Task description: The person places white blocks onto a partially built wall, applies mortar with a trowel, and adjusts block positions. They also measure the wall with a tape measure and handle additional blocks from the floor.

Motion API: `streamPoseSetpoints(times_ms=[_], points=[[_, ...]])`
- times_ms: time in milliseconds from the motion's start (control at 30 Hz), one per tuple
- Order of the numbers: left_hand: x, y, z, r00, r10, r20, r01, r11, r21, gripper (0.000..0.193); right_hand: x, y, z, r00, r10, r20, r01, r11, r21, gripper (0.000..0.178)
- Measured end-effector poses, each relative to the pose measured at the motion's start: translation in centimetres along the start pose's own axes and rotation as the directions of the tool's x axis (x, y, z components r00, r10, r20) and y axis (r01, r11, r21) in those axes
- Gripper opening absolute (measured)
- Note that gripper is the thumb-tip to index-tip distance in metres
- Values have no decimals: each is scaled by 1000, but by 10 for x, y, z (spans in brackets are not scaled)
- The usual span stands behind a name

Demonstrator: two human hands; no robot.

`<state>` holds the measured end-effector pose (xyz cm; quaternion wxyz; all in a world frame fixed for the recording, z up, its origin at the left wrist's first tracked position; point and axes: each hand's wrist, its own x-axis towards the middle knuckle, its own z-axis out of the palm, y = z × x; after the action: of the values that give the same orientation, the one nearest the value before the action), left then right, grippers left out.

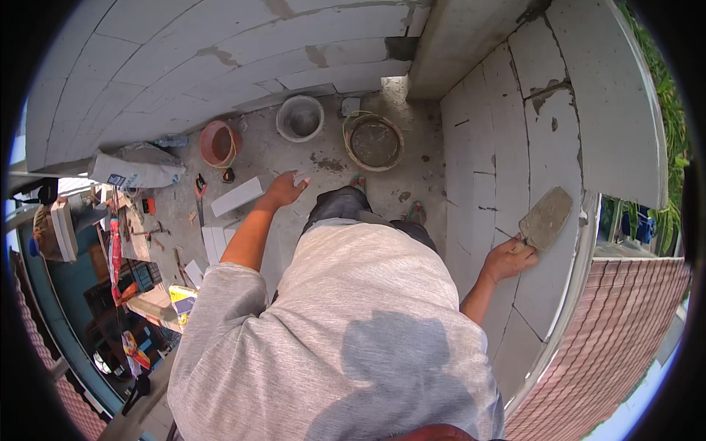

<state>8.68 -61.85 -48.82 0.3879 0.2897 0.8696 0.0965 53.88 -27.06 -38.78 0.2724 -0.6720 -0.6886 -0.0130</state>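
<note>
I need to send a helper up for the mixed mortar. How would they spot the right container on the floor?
Look at the concrete floor in the corner where the block walls meet. Three round containers stand in a row there: an orange bucket, a grey bucket and a wide pan. The pan is the rightmost and widest, shallow, and the only one filled with grey mortar.

Grey trowel [546, 217], white block wall [485, 147] (grey seams), orange bucket [219, 143].

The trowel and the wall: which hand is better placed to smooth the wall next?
The right hand. It already grips the trowel, whose blade lies against the block wall. The left hand is empty, out over the floor.
</note>
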Motion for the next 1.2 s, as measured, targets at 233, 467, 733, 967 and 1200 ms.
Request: streamPoseSetpoints(times_ms=[233, 467, 733, 967, 1200], points=[[-209, -65, 157, 850, -525, 34, 516, 819, -249, 65, -54, 59, 42, 669, -477, 570, 272, 870, 411, 30], [-378, 33, 375, 668, -674, 316, 737, 540, -406, 72, -2, 61, 153, 300, -697, 651, 512, 693, 507, 37], [-468, 113, 518, 691, -672, 266, 644, 405, -649, 69, -18, -84, 153, 10, -568, 823, -241, 798, 553, 34], [-493, 45, 514, 554, -796, 242, 629, 210, -748, 65, -109, -104, 95, -184, -404, 896, -590, 774, 228, 28], [-518, -78, 488, 597, -790, 142, 492, 220, -843, 65, -224, -19, 39, -146, -248, 958, -343, 921, 186, 19]])
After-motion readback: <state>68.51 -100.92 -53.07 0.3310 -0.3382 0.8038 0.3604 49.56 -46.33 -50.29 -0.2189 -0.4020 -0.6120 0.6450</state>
